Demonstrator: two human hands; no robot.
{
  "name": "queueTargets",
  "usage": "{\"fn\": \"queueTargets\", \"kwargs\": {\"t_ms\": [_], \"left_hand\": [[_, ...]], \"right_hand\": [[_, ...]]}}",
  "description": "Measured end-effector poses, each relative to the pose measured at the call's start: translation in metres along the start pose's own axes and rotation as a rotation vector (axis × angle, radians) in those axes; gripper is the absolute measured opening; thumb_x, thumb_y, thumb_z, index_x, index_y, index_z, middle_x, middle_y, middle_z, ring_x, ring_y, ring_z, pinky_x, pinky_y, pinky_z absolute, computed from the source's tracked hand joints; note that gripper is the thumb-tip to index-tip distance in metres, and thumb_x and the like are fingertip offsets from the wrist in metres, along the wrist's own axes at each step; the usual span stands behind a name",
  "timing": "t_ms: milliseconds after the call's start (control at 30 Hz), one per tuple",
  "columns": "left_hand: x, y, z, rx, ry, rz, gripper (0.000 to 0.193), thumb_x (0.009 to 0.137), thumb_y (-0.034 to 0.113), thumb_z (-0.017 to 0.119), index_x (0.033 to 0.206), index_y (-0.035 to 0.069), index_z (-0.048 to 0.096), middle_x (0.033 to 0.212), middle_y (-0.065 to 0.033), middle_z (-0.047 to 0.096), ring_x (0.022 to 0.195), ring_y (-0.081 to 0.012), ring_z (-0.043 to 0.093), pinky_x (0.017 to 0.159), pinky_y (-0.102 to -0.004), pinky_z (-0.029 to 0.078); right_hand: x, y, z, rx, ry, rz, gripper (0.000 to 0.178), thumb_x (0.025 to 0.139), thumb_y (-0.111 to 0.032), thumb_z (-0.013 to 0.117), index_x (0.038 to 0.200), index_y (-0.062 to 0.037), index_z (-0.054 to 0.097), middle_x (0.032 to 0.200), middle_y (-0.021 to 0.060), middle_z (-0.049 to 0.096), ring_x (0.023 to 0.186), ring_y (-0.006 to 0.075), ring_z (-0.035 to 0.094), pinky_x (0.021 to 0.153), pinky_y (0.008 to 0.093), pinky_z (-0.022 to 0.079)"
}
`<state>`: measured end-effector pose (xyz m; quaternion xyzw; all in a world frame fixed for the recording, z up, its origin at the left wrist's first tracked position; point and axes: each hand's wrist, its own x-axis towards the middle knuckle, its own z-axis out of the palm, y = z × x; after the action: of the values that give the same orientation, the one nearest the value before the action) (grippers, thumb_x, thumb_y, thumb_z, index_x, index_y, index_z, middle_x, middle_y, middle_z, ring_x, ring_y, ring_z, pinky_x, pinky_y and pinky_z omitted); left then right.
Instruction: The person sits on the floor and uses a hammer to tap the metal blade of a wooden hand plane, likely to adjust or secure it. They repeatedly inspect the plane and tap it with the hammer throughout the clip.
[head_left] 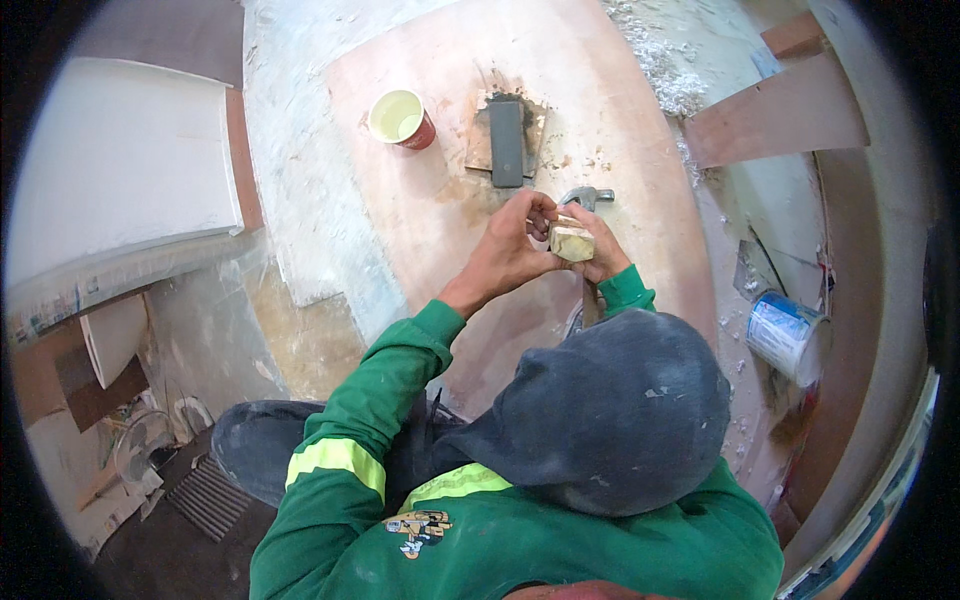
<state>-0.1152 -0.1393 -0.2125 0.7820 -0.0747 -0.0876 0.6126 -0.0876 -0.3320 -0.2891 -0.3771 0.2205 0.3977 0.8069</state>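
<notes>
My left hand (pixel 513 245) and my right hand (pixel 603 243) meet in front of me, closed around a small wooden block (pixel 572 244) with a pale, rough end turned up toward me. The left thumb presses its side, and the left fingers curl over its far edge. Right fingers wrap its other side and are partly hidden. Just beyond the right hand shows the metal head of a hammer (pixel 587 197); its wooden handle (pixel 590 300) reappears below the hands. Farther off, a dark grey sharpening stone (pixel 506 145) rests on a stained wooden piece (pixel 481 150).
A red paper cup (pixel 417 137) with pale liquid stands left of the stone on the large pinkish board (pixel 480 350). At right, a blue-and-white can (pixel 785 335) lies tilted near shavings (pixel 668 85). My dark-clothed knee (pixel 610 410) rises close below my hands.
</notes>
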Motion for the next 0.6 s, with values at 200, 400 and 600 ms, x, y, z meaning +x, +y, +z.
{"fn": "queueTargets", "kwargs": {"t_ms": [200, 400, 600], "left_hand": [[-0.001, 0.008, 0.000, -0.062, 0.012, -0.011, 0.067, 0.070, 0.014, 0.099, 0.122, 0.004, 0.059, 0.108, -0.0059, 0.066, 0.095, -0.0164, 0.064, 0.083, -0.0319, 0.056], [-0.002, 0.012, 0.001, -0.027, 0.016, -0.054, 0.069, 0.069, 0.014, 0.100, 0.123, 0.005, 0.058, 0.108, -0.0050, 0.066, 0.096, -0.0159, 0.064, 0.085, -0.0319, 0.057], [-0.003, 0.011, 0.001, -0.005, 0.024, -0.065, 0.072, 0.067, 0.015, 0.102, 0.123, 0.005, 0.058, 0.111, -0.0052, 0.065, 0.098, -0.0165, 0.065, 0.087, -0.0324, 0.058]], "right_hand": [[-0.006, -0.004, 0.006, 0.004, -0.001, -0.001, 0.037, 0.106, -0.034, 0.060, 0.119, -0.0008, 0.069, 0.102, 0.0100, 0.078, 0.082, 0.0188, 0.077, 0.063, 0.0319, 0.062], [-0.001, -0.002, 0.003, -0.049, -0.014, 0.024, 0.036, 0.106, -0.036, 0.057, 0.115, -0.0032, 0.071, 0.096, 0.0085, 0.078, 0.074, 0.0174, 0.075, 0.051, 0.0313, 0.057], [0.001, 0.002, 0.004, -0.081, 0.034, -0.016, 0.036, 0.106, -0.037, 0.055, 0.110, -0.0051, 0.072, 0.090, 0.0065, 0.076, 0.068, 0.0166, 0.073, 0.046, 0.0304, 0.054]]}}
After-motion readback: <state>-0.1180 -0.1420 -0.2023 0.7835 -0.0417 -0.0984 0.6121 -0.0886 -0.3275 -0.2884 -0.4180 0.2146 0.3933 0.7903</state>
